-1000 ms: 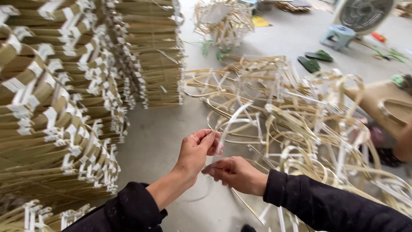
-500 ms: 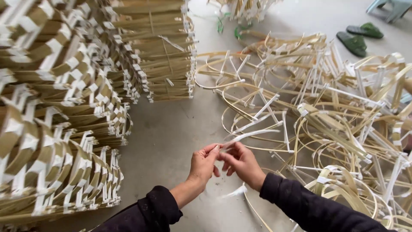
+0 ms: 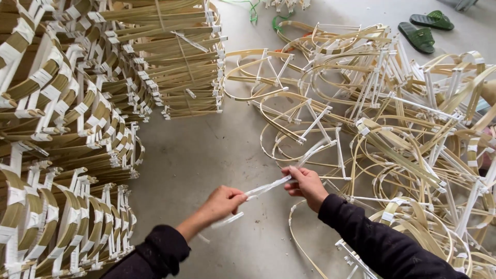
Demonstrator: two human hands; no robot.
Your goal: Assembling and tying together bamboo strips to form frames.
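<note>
Both hands pinch one thin white strip [image 3: 269, 188] stretched between them, low centre of frame. Left hand [image 3: 222, 202]: grip closed on the strip's lower end, thumb and fingers together. Right hand [image 3: 306, 184]: grip closed on the upper end, where the strip runs on toward the tangled heap. Dark sleeves on both arms.

Surface: bare grey concrete floor [image 3: 201, 155], smooth, a little dusty. Loose pile of curved pale bamboo strip frames with white bindings [image 3: 392, 129] fills the right half of frame. Neat stacked bundles of the same bamboo frames [image 3: 57, 134] along the left edge; another tied stack [image 3: 175, 57] at upper centre-left. Pair of green sandals [image 3: 424, 28] on the floor, upper right. Green cord scrap [image 3: 253, 10] near the top edge.

Against half a second ago: hands were close together, fingers almost touching; now they stand apart with the strip drawn out straight between them. View sits a shade nearer; sandals and stacks lie as they did.
</note>
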